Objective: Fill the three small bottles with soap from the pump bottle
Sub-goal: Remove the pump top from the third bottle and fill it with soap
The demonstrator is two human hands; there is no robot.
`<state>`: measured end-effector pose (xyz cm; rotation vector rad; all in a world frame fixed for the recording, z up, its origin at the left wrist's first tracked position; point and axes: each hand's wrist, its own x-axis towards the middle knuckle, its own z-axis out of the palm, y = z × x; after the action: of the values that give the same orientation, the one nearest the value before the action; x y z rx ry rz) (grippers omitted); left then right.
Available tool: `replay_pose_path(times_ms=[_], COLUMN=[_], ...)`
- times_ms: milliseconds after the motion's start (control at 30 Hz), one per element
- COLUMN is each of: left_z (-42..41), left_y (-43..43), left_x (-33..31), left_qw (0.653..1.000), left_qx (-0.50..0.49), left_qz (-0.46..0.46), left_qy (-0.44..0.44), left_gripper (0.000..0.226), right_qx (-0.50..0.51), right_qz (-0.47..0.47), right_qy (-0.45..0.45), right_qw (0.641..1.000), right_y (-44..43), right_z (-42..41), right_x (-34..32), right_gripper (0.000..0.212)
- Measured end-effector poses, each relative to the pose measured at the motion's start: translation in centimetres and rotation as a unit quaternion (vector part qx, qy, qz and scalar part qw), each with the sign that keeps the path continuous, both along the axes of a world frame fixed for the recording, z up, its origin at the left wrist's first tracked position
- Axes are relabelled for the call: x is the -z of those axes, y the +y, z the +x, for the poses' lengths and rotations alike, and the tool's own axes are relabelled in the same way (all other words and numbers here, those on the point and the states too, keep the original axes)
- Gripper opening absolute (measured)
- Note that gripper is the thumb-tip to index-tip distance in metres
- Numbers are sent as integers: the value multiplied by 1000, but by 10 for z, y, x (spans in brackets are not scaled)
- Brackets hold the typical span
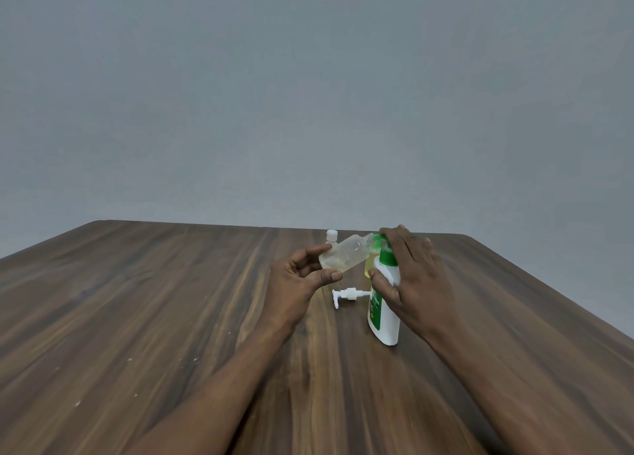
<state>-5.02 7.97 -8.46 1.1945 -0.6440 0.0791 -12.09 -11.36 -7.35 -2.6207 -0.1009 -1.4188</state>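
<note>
Head view: left hand (301,277) pinches the tilted small bottle (345,253); right hand (417,276) grips the pump bottle (387,320). Best align mouths, pour slowly.

white-and-green pump bottle (386,317), white pump head (346,296), brown wood-grain table (171,317)

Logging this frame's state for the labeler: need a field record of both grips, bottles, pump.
left grip: holds small clear bottle, tilted, open neck toward soap bottle's top
right grip: holds soap bottle
pump head: off, lying on table
capped small bottle: upright, behind left grip
third small bottle: yellow liquid inside, mostly hidden
soap flow: cannot tell
</note>
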Motion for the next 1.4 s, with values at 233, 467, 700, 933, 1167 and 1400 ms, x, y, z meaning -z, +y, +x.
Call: replay_pose_path(times_ms=[233,467,700,933,1167,1400], left_z=[-2,-3,-2,-1,-1,-2], left_y=[-1,1,-1,0,-2,-2], left_x=[-2,-1,-2,1,2,1], left_qw=[1000,1000,1000,1000,1000,1000], left_qx=[7,7,5,3,4,4], left_qz=[-2,-4,-1,2,1,-2], left_qy=[3,6,1,8,11,6], left_gripper=[46,45,47,46,47,47], right_qx=[-31,-2,-15,1,-12,-10], right_qz=[16,-6,11,-4,25,18], right_qy=[-3,8,7,24,12,9], right_qw=[999,1000,1000,1000,1000,1000], right_y=[2,1,2,0,3,2], right_z=[-2,0,-1,0,-3,-2], right_x=[-3,-1,-3,-2,-3,-2], right_gripper=[64,55,65,54,64,57])
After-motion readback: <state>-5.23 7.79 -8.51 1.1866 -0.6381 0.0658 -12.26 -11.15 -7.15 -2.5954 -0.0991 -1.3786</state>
